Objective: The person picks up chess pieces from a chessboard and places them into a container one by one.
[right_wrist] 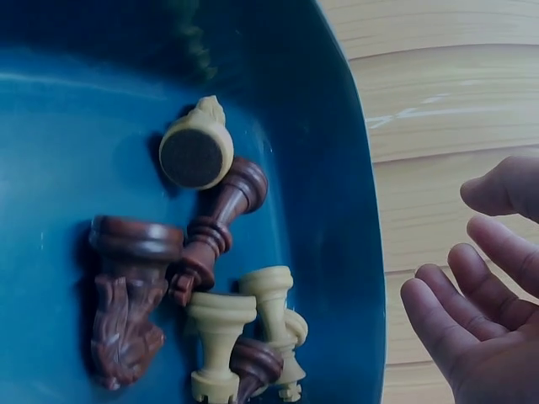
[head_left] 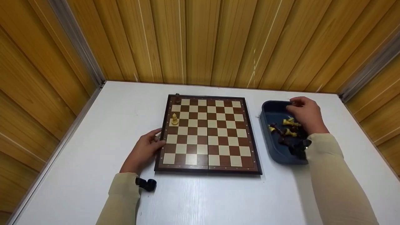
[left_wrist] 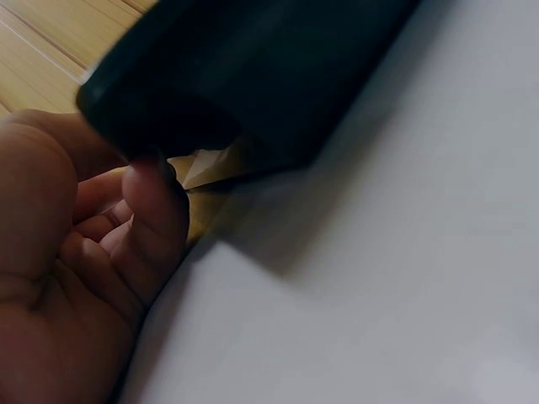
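A chessboard [head_left: 207, 136] lies flat on the table. My left hand [head_left: 147, 148] grips its left border, thumb over the border and index finger against the side. In the left wrist view, this hand [left_wrist: 93, 227] meets a dark, blurred edge. A cream chess piece [head_left: 174, 119] stands near the board's left side; a dark piece [head_left: 177, 98] stands in the far left corner. Over the far right rim of a blue tray [head_left: 272, 153] hovers my right hand [head_left: 307, 114]. Its fingers [right_wrist: 438, 316] are loosely bent and hold nothing in the right wrist view.
Several loose pieces lie in the tray, among them a brown knight [right_wrist: 130, 311], a cream rook [right_wrist: 221, 341] and a brown piece [right_wrist: 217, 223] on its side. The tray stands right of the board on a white table [head_left: 103, 140]. Wood-patterned panels [head_left: 200, 43] enclose the table's back and sides.
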{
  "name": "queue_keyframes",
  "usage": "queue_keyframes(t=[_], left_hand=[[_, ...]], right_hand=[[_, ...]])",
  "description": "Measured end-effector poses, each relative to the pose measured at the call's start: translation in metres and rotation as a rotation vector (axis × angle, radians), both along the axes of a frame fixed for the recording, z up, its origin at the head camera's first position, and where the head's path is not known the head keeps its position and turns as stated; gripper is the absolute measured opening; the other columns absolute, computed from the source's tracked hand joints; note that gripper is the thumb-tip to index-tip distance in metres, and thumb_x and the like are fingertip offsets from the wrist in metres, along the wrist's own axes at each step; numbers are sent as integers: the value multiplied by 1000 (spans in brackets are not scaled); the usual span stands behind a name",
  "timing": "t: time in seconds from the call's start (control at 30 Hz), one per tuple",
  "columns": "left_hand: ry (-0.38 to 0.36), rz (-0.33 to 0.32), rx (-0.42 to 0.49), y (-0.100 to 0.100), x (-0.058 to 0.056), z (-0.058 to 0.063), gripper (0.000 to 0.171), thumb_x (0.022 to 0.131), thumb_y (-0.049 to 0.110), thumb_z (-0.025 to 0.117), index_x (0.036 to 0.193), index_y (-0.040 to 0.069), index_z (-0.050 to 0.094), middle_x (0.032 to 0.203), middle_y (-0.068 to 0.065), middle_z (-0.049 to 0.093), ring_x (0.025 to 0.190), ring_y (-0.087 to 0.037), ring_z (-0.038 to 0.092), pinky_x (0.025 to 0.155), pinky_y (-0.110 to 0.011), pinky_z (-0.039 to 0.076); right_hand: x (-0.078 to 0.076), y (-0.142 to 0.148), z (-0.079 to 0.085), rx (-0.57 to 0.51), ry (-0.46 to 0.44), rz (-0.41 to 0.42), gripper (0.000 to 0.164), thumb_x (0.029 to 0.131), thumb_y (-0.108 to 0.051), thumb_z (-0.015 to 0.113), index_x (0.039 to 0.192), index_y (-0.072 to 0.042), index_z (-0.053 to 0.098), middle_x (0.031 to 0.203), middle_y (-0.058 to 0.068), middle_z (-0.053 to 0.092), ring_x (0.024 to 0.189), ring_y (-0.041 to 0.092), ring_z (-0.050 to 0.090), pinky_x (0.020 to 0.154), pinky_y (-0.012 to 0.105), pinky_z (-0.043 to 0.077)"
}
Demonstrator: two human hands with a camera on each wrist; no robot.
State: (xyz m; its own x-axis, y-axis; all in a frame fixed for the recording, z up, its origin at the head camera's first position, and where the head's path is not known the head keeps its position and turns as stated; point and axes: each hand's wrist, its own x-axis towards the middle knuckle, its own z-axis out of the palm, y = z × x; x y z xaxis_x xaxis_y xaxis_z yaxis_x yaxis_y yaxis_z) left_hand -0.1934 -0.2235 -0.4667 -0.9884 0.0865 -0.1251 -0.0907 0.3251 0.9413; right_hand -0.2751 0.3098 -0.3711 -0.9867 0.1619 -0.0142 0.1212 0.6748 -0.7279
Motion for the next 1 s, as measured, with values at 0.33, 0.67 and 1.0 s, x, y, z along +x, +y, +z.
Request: queue_keyframes(t=[0.33, 0.67, 1.0], left_hand=[[21, -5, -14, 1, -6, 5, 53, 93, 17, 63, 143, 19, 47, 97, -10, 58, 79, -18, 59, 69, -30, 51], [26, 7, -5, 2, -9, 7, 55, 92, 17, 64, 144, 18, 46, 96, -9, 59, 76, -16, 59, 66, -28, 51], [-10, 21, 14, 2, -2, 3, 55, 92, 16, 65, 144, 18, 47, 97, -10, 59, 78, -17, 58, 67, -29, 51]], right_hand=[[-7, -17, 12, 3, 51, 37, 49, 94, -35, 58, 135, -8, 52, 124, 14, 53, 111, 27, 51, 91, 39, 42], [-9, -32, 17, -10, 80, 102, 49, 93, -37, 60, 134, -10, 52, 126, 14, 51, 118, 30, 50, 93, 43, 43], [-7, -52, 15, -18, 28, 141, 51, 93, -35, 61, 136, -11, 49, 136, 17, 47, 127, 34, 47, 98, 49, 43]])
